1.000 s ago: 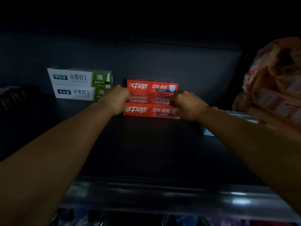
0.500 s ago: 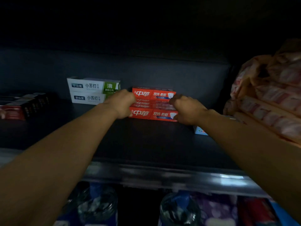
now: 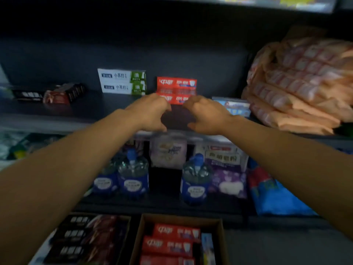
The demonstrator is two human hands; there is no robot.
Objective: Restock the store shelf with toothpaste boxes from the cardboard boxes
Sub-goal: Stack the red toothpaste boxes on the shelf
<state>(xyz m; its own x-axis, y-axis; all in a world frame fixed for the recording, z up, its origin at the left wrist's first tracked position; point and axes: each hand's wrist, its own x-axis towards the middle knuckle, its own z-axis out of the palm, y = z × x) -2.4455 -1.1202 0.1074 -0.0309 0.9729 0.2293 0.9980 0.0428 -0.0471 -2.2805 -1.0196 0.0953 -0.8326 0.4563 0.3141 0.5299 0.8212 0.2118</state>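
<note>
- Left hand [image 3: 150, 113]: fingers loosely curled, holding nothing, raised above the front edge of the shelf [image 3: 57, 119], just in front of the red stack.
- Right hand [image 3: 206, 116]: fingers likewise loosely curled and empty, beside the left hand, a narrow gap between the two.
- Red toothpaste boxes [image 3: 176, 87]: stacked near the back edge of the shelf at its middle; the lowest box is partly hidden behind both hands. Whether either hand touches it cannot be told.
- White-and-green toothpaste boxes [image 3: 122, 81]: two stacked, just to the left of the red stack, against the back panel.
- Dark boxes [image 3: 55, 93]: lying toward the left end of the shelf.
- Blue box [image 3: 234, 106]: to the right of the red stack, beside the orange packets [image 3: 301, 83] piled at the shelf's right end.
- Cardboard box [image 3: 178, 243]: open, below the shelving at bottom centre, holding further red toothpaste boxes.
- Second cardboard box [image 3: 84, 240]: at bottom left, holding dark boxes.
- Water bottles [image 3: 133, 175]: on the lower shelf, with purple packs [image 3: 225, 169] alongside.
</note>
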